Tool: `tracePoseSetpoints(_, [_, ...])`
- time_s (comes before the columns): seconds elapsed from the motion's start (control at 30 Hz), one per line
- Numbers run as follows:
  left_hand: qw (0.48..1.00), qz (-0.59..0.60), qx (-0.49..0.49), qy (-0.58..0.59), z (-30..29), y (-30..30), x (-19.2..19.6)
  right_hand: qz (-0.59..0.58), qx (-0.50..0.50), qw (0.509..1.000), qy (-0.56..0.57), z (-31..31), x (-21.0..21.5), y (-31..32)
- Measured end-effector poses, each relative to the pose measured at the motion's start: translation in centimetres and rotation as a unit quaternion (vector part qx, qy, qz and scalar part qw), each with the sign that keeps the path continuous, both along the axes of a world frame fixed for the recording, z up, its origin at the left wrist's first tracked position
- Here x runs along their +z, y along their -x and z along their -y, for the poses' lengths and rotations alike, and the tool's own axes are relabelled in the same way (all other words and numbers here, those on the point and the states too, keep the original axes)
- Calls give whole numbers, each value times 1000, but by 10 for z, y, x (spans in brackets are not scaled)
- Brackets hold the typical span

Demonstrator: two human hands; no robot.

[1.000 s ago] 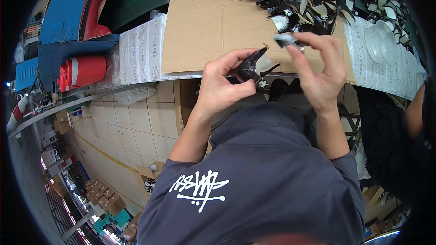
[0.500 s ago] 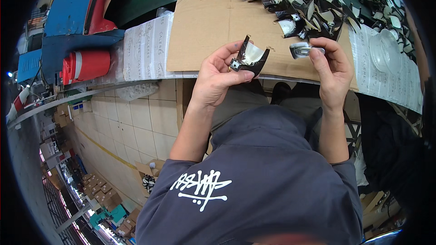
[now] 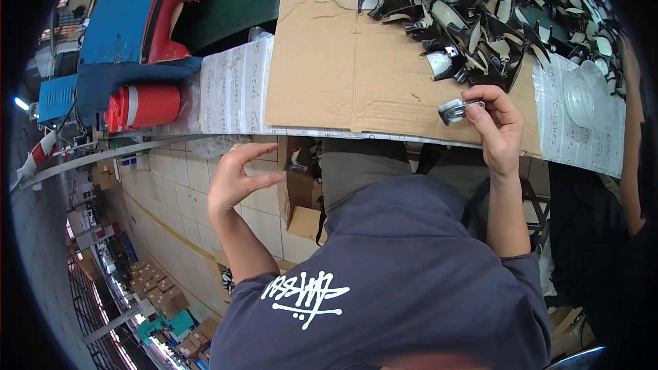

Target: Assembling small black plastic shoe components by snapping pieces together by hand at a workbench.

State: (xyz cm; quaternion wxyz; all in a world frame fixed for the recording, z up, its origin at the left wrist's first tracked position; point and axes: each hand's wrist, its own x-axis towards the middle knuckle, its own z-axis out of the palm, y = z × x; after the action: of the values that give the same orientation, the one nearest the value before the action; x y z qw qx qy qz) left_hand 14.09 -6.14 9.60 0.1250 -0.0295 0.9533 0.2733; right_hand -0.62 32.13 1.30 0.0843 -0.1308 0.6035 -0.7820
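Note:
My right hand (image 3: 499,127) pinches a small shiny silver piece (image 3: 454,110) over the near edge of a flat brown cardboard sheet (image 3: 356,68) on the table. My left hand (image 3: 236,178) hangs off the table's near side over the tiled floor, fingers spread and curled, holding nothing. A heap of several black-and-white curved pieces (image 3: 493,7) lies at the back right of the cardboard, just beyond my right hand.
A red cylinder-shaped container (image 3: 140,106) lies at the table's left end, beside blue and red shapes (image 3: 130,14). A clear plastic bag (image 3: 589,92) sits right of the cardboard. A small cardboard box (image 3: 301,199) stands under the table. A person's arm (image 3: 634,130) shows at far right.
My left hand let go of the black-and-silver piece it held and dropped down and left, off the table. My right hand stayed near the cardboard's edge with the silver piece.

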Motion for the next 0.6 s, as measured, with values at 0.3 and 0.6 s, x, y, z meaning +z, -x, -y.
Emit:
tracePoseSetpoints(0.3, [945,-233,22,-228,-73,186,-47,5,3,1000,-1,-3,-6,-2])
tracePoseSetpoints(0.6, [939,-273,29,-207,-93,241,-78,9,4,999,48,-4,-10,1])
